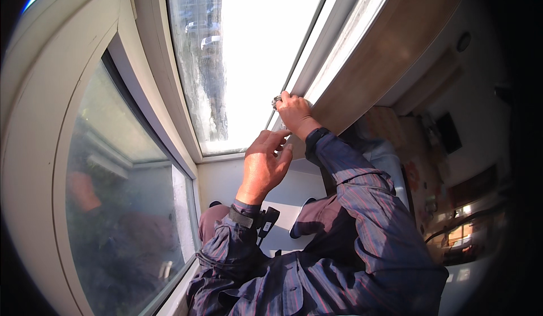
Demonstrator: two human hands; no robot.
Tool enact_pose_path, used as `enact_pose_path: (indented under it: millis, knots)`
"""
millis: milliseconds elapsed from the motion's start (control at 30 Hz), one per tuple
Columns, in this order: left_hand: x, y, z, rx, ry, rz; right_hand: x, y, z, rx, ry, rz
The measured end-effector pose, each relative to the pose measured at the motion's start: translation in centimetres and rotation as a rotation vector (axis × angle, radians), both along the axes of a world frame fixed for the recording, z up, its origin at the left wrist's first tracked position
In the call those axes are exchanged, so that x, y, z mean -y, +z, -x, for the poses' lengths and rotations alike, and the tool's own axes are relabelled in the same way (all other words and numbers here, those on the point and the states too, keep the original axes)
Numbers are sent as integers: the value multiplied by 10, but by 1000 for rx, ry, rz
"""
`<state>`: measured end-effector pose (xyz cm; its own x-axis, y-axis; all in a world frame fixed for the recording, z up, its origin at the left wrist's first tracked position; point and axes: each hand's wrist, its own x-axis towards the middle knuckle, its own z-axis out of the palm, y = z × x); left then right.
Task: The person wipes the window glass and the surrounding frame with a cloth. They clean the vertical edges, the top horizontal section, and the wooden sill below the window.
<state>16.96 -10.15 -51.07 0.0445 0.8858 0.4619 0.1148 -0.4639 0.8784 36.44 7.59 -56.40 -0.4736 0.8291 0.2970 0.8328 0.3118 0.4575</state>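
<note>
My right hand is closed around a small crumpled grey-white wad, perhaps a cloth, and presses it to the white window frame along the edge of the glass. Most of the wad is hidden under my fingers. Just below and to the left, my left hand is raised with thumb and fingers apart and nothing visible in it. Its fingertips are close to the frame's lower part; whether they touch it I cannot tell. The bright window pane has whitish streaks along its left side and bottom.
At the left stands another framed pane, reflecting an arm. A white surface lies beneath, around my legs. To the right are a wooden panel and a dim room with furniture. Parked cars show outside. A small black device is strapped at my left wrist.
</note>
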Motion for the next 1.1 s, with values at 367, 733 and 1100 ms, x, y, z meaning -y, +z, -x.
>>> enact_pose_path:
  millis: [367, 733, 1100]
  knots:
    - [-3, -9, -2, -50, 53, -62, 13, 8, -7, -37, 43, 50]
    - [-3, -16, -5, -74, 25, -58, 25, 218, -12, 33, 143, -359]
    - [-3, -14, -5, -95, 46, -60, 30, 461, -3, -33, 101, -770]
